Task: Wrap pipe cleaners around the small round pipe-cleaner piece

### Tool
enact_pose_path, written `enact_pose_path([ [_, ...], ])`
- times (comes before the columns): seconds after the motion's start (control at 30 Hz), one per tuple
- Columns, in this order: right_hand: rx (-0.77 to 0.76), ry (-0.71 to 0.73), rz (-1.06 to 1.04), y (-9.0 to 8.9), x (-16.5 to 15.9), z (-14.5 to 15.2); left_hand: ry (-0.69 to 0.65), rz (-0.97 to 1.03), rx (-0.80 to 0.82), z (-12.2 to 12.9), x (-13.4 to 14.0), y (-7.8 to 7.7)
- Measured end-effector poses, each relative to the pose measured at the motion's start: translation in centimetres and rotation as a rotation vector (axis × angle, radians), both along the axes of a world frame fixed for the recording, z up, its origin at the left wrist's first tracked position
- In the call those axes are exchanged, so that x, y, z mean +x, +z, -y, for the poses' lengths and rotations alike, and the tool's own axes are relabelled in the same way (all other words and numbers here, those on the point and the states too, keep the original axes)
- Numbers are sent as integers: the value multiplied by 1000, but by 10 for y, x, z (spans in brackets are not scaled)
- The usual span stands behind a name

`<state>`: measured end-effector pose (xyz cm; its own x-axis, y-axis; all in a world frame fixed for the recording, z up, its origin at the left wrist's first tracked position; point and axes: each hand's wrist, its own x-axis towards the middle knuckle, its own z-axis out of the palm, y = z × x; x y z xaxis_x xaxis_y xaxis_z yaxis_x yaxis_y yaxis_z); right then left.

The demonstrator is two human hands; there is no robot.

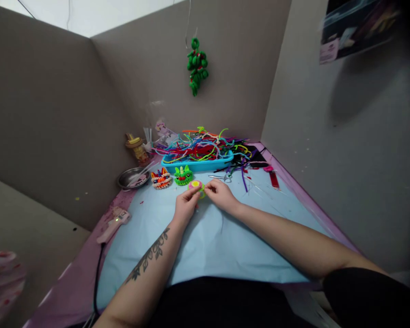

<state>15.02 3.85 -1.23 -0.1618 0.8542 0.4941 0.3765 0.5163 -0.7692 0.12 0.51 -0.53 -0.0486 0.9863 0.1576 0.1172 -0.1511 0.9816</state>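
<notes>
Between my hands is a small round pipe-cleaner piece (195,184) in pink, yellow and lime green. My left hand (185,205) is closed on it from the left, thumb and fingers pinching its lower edge. On the other side, my right hand (222,195) pinches at the right edge; its fingertips hide exactly what they grip. Just beyond stand two finished-looking pipe-cleaner animal heads, one green (183,176) and one orange and peach (161,179). Scissors (222,177) lie behind my right hand.
A blue tray (198,165) heaped with coloured pipe cleaners stands at the back. At left are a metal bowl (134,178) and a pink glue gun (114,225) with its cord. A green pipe-cleaner ornament (197,68) hangs before the grey partition.
</notes>
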Motion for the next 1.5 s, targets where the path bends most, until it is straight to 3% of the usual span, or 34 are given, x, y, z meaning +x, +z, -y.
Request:
enact_pose_path([
  [0.3,-220,122,-62,-13,-1,-11,-17,-52,40,2,1,-2],
  [0.6,-312,301,-107,-7,-4,5,-23,10,91,0,1,0],
  [0.8,-323,319,-154,-8,-10,5,-51,57,57,0,-1,-1],
  [0.93,-209,224,-147,-7,-7,3,-36,49,32,1,-4,1],
  [1.07,-4,56,-68,-2,-1,7,-16,70,26,2,-5,3],
  [1.2,172,-4,68,3,4,13,-20,102,44,3,-4,4],
  [1.33,192,-23,144,3,-1,20,-15,110,78,4,-1,5],
  [1.5,161,30,97,4,-14,26,-40,149,74,3,-1,4],
])
